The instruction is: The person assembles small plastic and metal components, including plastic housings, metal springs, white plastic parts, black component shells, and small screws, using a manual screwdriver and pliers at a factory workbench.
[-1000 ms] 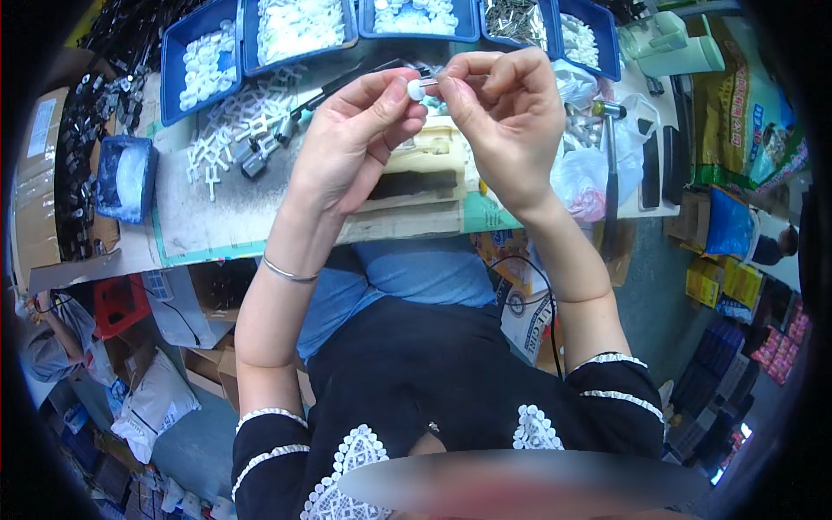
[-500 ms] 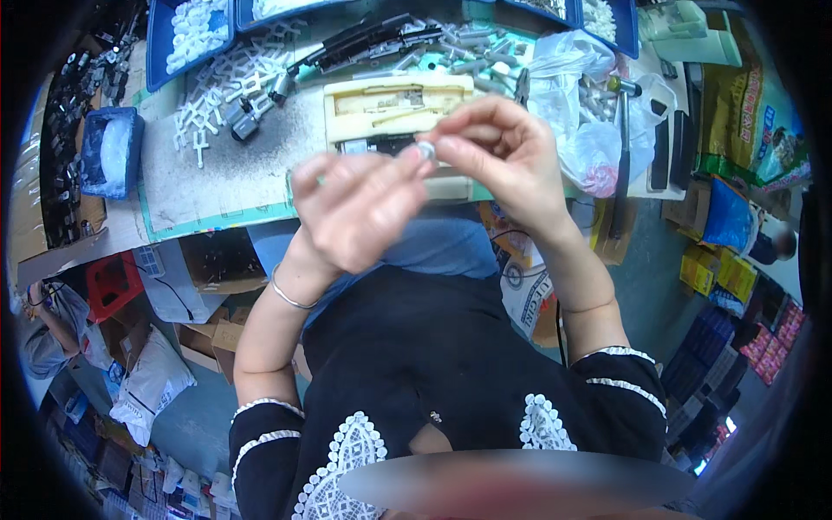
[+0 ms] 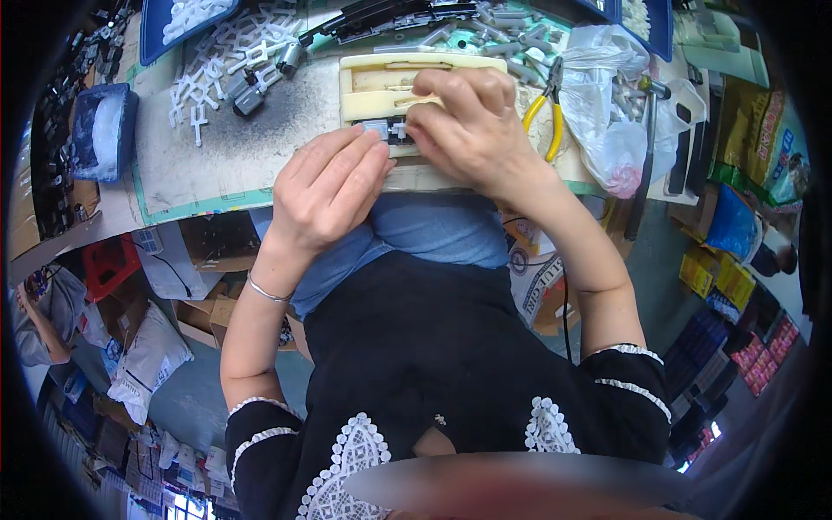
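A cream fixture block [image 3: 364,106] with recessed slots lies at the table's front edge. In its near slot sits a small black part with a grey rectangular piece [image 3: 374,128] and a white cross-shaped piece [image 3: 398,129]. My left hand [image 3: 334,184] comes from the left, its fingers pressed together with the tips on the grey piece's end. From the right, my right hand [image 3: 472,126] reaches over the block with bent fingers. Its thumb and forefinger pinch close by the white piece; whatever lies between them is hidden. Yellow-handled pliers [image 3: 554,130] lie beside my right hand.
White branched plastic pieces [image 3: 198,108] and grey cylinders [image 3: 249,100] lie at left, long black parts [image 3: 381,22] behind. Blue bins [image 3: 106,134] stand around the table. Right are a plastic bag [image 3: 598,104] and a hammer [image 3: 650,130]. Another person's arm [image 3: 42,325] shows far left.
Both hands have come down from above the block, where they held a small pale piece together, to the part in the near slot. The pliers' yellow handles now show.
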`<state>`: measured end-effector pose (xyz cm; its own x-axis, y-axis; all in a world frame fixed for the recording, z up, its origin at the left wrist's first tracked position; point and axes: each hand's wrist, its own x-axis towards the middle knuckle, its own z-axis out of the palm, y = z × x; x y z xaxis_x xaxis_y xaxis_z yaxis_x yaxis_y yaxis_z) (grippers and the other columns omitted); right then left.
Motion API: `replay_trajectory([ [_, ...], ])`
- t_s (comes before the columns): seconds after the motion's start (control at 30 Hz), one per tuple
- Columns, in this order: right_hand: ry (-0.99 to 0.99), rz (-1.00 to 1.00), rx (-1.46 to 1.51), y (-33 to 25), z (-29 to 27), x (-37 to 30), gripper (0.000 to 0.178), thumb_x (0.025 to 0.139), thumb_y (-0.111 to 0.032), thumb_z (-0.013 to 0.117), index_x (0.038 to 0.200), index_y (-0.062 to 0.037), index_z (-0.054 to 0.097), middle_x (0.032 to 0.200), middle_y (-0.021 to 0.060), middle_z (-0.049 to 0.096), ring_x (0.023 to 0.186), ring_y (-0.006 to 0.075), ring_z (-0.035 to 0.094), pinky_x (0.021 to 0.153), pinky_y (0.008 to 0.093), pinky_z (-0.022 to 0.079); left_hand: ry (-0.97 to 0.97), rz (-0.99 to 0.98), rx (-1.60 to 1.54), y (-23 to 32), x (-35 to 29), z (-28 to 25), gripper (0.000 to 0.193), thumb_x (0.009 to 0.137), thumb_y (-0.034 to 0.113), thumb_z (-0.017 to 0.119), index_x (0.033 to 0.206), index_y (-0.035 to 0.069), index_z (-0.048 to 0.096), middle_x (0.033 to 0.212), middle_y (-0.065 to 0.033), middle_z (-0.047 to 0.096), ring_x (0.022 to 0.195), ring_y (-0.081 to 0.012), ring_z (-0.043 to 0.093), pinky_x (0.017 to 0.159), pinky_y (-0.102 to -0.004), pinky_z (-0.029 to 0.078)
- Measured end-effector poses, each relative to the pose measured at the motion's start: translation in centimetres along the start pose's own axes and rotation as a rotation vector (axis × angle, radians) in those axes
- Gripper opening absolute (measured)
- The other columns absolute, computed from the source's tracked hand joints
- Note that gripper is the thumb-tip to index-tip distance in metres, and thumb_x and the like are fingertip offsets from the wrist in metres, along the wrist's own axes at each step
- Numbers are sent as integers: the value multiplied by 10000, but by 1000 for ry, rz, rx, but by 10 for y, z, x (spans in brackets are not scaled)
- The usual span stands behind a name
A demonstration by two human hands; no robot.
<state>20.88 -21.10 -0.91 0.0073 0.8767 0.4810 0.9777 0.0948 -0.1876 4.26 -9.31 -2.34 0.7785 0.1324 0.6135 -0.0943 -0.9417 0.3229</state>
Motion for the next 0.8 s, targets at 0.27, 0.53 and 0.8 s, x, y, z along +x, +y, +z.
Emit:
replay_trajectory([
  [0.27,-24,264,180,11,-21,14,373,683,-256,740,973,-106,558,1074,71,522,1043,273,457,888,396,309,-43,-10,27,0,24,3,135,678,159,703,763,90,624,774,-14,539,706,-175,535,614,-313,400],
  [0.53,-118,546,-283,187,-73,40,253,798,-336,613,887,-113,692,870,131,673,873,330,622,759,419,482,-75,159,52,-2,49,-7,190,694,240,699,641,108,574,702,7,493,670,-156,499,647,-299,358],
  [0.8,-290,493,-531,195,-53,56,115,716,-132,601,717,-38,667,751,169,652,797,335,617,736,436,476,-8,-124,291,-95,120,-33,80,765,117,641,829,80,671,786,-45,591,756,-209,561,698,-339,409],
])
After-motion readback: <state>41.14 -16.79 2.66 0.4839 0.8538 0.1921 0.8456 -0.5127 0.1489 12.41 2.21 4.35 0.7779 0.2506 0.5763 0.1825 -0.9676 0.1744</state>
